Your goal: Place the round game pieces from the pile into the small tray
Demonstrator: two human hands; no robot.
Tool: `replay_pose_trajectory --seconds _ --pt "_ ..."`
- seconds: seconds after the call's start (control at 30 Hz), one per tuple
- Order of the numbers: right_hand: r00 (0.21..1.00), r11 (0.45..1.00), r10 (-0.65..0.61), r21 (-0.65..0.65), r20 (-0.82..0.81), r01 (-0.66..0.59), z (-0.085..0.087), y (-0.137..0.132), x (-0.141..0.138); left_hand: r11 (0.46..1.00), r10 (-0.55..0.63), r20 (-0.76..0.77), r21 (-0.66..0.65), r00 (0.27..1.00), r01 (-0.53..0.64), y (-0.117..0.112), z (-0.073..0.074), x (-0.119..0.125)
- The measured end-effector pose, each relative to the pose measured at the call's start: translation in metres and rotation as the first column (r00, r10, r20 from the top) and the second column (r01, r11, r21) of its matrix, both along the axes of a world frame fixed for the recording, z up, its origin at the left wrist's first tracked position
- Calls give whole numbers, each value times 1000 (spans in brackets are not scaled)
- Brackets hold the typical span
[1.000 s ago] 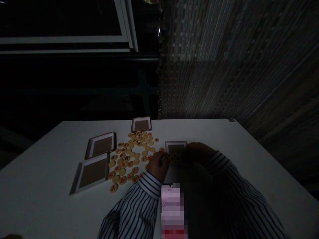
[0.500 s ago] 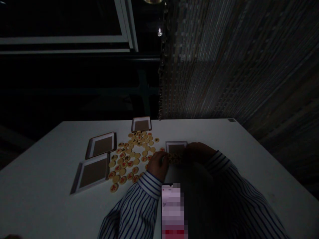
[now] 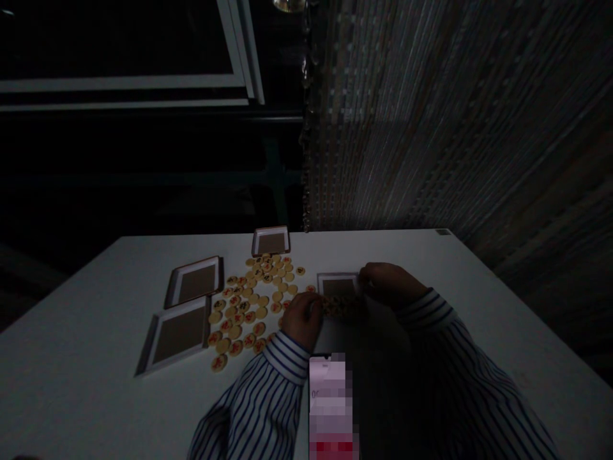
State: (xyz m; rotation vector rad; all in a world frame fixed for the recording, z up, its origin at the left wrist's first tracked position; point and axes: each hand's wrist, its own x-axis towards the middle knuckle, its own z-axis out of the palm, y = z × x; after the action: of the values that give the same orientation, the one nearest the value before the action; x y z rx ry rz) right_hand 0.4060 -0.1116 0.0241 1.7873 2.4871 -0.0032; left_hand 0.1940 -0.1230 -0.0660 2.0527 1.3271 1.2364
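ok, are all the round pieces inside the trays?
No, many round pieces lie loose on the white table beside the left hand.

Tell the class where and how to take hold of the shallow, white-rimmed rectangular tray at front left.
Probably pinch the white-rimmed tray by its raised left wall, coming from the left: round tan discs crowd its right side, and a brown-rimmed rectangular tray borders its far side.

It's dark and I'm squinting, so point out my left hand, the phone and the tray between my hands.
Left hand (image 3: 299,321), head view: back of the hand.
Phone (image 3: 331,409), head view: middle of the screen.
Tray (image 3: 338,287), head view: bare inner floor, far part.
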Motion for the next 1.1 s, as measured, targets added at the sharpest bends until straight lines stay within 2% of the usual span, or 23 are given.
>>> replay_pose_trajectory --seconds 0.3,0.5,0.63,0.8,0.93,1.1 --pt "1000 999 -1 47 9 1 4 -1 -1 1000 -20 43 -16 999 20 -2 4 -1" --pt "999 994 44 103 -6 -43 12 -4 -11 999 -32 56 -40 998 34 -4 15 -4" --pt "997 990 58 136 -55 -50 16 -6 -20 999 -35 43 -24 998 36 -4 25 -15" --pt "991 980 100 183 -89 -83 10 -4 -35 1000 0 -28 8 1000 1 5 31 -44" --pt "990 977 131 177 -50 -121 9 -1 -56 995 104 -79 1 991 -104 22 31 -77" --pt "982 969 188 164 -4 -185 17 0 -89 968 251 -183 54 951 -245 45 25 -122"
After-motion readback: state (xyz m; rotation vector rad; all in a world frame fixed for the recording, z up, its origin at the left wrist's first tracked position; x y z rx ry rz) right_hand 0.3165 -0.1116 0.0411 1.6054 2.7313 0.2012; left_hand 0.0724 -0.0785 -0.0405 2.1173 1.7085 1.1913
